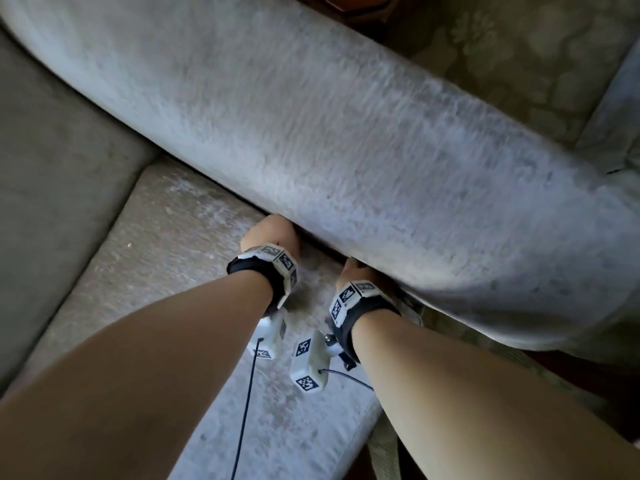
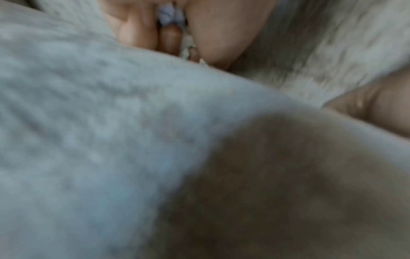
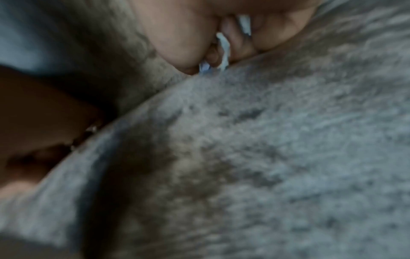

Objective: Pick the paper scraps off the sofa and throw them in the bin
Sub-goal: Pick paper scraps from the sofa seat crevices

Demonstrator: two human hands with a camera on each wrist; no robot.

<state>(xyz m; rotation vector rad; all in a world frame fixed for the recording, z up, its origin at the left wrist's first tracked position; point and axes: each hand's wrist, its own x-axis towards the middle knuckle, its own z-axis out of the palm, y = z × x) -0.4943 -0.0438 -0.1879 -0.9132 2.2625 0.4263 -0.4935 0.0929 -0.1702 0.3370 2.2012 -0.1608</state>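
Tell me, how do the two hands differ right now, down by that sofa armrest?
In the head view, the left hand shows its whole back on the seat cushion, while the right hand is mostly hidden under the armrest. The left hand sits further from the person, the right nearer the seat's front edge. Both wear marker wristbands, and each wrist view shows curled fingers gripping paper scraps.

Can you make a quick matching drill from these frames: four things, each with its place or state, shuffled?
Things:
1. left hand
2. right hand
3. armrest
4. seat cushion

Places or states:
A. pale fuzzy bulk above both hands
B. fingers curled on whitish paper, by the near end of the armrest
C. flat surface under the forearms
D. holds pale paper, farther along the crease

Pairs: 1-D, 2-B, 3-A, 4-C
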